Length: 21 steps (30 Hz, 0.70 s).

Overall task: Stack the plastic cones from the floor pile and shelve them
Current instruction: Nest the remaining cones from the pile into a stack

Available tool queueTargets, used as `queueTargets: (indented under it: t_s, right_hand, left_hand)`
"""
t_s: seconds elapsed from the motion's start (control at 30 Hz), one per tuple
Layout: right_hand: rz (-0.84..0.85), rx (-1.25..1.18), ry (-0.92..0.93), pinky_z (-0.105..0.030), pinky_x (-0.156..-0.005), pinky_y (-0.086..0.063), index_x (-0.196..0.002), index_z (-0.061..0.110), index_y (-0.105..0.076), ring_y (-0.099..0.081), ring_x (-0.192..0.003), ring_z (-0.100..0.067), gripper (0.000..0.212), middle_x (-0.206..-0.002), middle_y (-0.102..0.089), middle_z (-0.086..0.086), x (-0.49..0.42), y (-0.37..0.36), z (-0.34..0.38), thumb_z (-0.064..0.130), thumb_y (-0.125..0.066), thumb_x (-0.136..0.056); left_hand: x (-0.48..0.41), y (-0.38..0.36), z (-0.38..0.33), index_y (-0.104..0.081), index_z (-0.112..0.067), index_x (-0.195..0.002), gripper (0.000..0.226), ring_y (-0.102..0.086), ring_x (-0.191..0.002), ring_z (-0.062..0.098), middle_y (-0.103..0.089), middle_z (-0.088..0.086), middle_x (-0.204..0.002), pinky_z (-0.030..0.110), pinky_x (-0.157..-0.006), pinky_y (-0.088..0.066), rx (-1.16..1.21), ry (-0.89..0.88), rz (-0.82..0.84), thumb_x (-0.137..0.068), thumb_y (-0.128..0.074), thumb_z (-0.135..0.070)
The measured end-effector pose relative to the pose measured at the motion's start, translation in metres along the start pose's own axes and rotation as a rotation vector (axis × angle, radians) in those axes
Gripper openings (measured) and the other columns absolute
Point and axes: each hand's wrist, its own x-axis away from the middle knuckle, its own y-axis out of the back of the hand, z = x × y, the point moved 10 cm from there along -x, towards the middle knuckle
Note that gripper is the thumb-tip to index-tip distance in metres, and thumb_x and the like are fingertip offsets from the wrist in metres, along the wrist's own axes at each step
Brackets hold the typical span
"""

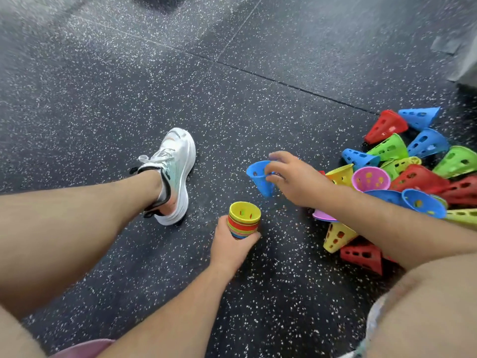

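Note:
A pile of loose plastic cones in red, blue, green, yellow and pink lies on the floor at the right. My left hand grips a nested stack of cones, wide end up, with a yellow cone on top. My right hand pinches the rim of a single blue cone, held above the floor between the stack and the pile, wide end tilted up and to the left.
The floor is dark speckled rubber with tile seams. My left leg stretches across it, ending in a white sneaker. My right knee fills the lower right corner. A grey object sits at the far right edge.

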Motion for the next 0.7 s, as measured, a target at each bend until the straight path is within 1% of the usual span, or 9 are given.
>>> queueTargets:
  t_s: [0.07, 0.13, 0.17, 0.23, 0.3, 0.47, 0.57, 0.63, 0.7]
  right_hand:
    - [-0.092, -0.09, -0.014, -0.036, -0.101, -0.043, -0.11, 0.013, -0.064, -0.053, -0.12, -0.026, 0.015, -0.135, -0.052, -0.009, 0.01, 0.026, -0.004, 0.022, -0.056, -0.101]
    - [-0.16, -0.143, -0.017, -0.025, -0.098, -0.04, -0.108, 0.01, -0.063, -0.053, -0.115, -0.022, 0.013, -0.125, -0.058, -0.01, 0.025, 0.045, -0.006, 0.019, -0.059, -0.1]
    - [-0.185, -0.163, -0.011, -0.023, -0.094, -0.04, -0.107, 0.009, -0.064, -0.054, -0.113, -0.021, 0.012, -0.122, -0.06, -0.01, 0.031, 0.051, -0.004, 0.018, -0.06, -0.099]
    - [-0.215, -0.189, -0.01, -0.024, -0.092, -0.042, -0.105, 0.01, -0.063, -0.055, -0.114, -0.021, 0.011, -0.12, -0.061, -0.008, 0.047, 0.06, -0.006, 0.018, -0.061, -0.098]
    - [-0.229, -0.209, -0.03, -0.024, -0.092, -0.043, -0.105, 0.011, -0.064, -0.055, -0.116, -0.021, 0.01, -0.121, -0.061, -0.007, 0.064, 0.063, -0.013, 0.019, -0.061, -0.098]
    - [-0.213, -0.227, -0.064, -0.036, -0.103, -0.044, -0.104, 0.019, -0.061, -0.051, -0.128, -0.018, 0.009, -0.133, -0.055, -0.006, 0.1, 0.055, -0.033, 0.025, -0.061, -0.098]
    - [-0.187, -0.213, -0.082, -0.029, -0.107, -0.038, -0.107, 0.019, -0.06, -0.05, -0.128, -0.016, 0.023, -0.134, -0.054, -0.003, 0.118, 0.054, -0.038, 0.033, -0.067, -0.091]
    - [-0.165, -0.198, -0.085, -0.03, -0.109, -0.036, -0.113, 0.02, -0.057, -0.046, -0.131, -0.016, 0.037, -0.134, -0.054, 0.0, 0.128, 0.054, -0.038, 0.041, -0.071, -0.086]
    - [-0.128, -0.22, -0.119, -0.028, -0.109, -0.035, -0.12, 0.021, -0.054, -0.044, -0.129, -0.014, 0.047, -0.133, -0.053, 0.004, 0.136, 0.051, -0.04, 0.045, -0.072, -0.084]
  left_hand:
    - [-0.003, -0.014, -0.013, -0.054, -0.029, -0.112, 0.068, -0.066, -0.099, 0.017, -0.067, -0.007, -0.107, 0.04, -0.095, -0.053, -0.002, -0.038, 0.029, -0.057, -0.089, -0.05]
    - [-0.004, -0.03, -0.03, -0.052, -0.03, -0.11, 0.062, -0.065, -0.1, 0.017, -0.066, -0.006, -0.108, 0.039, -0.094, -0.052, 0.002, -0.083, 0.053, -0.065, -0.094, -0.037]
    - [-0.005, -0.033, -0.038, -0.051, -0.032, -0.108, 0.061, -0.066, -0.099, 0.017, -0.067, -0.006, -0.107, 0.039, -0.094, -0.053, 0.02, -0.107, 0.054, -0.065, -0.094, -0.034]
    - [-0.002, -0.047, -0.058, -0.051, -0.034, -0.104, 0.06, -0.067, -0.097, 0.015, -0.067, -0.007, -0.106, 0.041, -0.093, -0.054, 0.063, -0.154, 0.062, -0.061, -0.092, -0.035]
    - [0.001, -0.063, -0.079, -0.052, -0.032, -0.107, 0.061, -0.067, -0.096, 0.013, -0.067, -0.007, -0.105, 0.04, -0.091, -0.055, 0.095, -0.203, 0.083, -0.061, -0.092, -0.035]
    - [0.008, -0.096, -0.115, -0.054, -0.033, -0.11, 0.064, -0.07, -0.093, 0.01, -0.07, -0.008, -0.104, 0.042, -0.086, -0.058, 0.133, -0.28, 0.123, -0.058, -0.088, -0.046]
    - [0.016, -0.106, -0.125, -0.055, -0.033, -0.114, 0.067, -0.07, -0.094, 0.007, -0.071, -0.012, -0.106, 0.036, -0.085, -0.057, 0.129, -0.307, 0.145, -0.056, -0.084, -0.05]
    - [0.021, -0.111, -0.128, -0.056, -0.033, -0.116, 0.066, -0.069, -0.093, 0.002, -0.071, -0.015, -0.105, 0.029, -0.083, -0.054, 0.122, -0.318, 0.168, -0.057, -0.084, -0.044]
    - [0.025, -0.112, -0.127, -0.056, -0.032, -0.116, 0.063, -0.067, -0.088, -0.003, -0.071, -0.016, -0.103, 0.023, -0.079, -0.051, 0.104, -0.322, 0.184, -0.059, -0.083, -0.037]
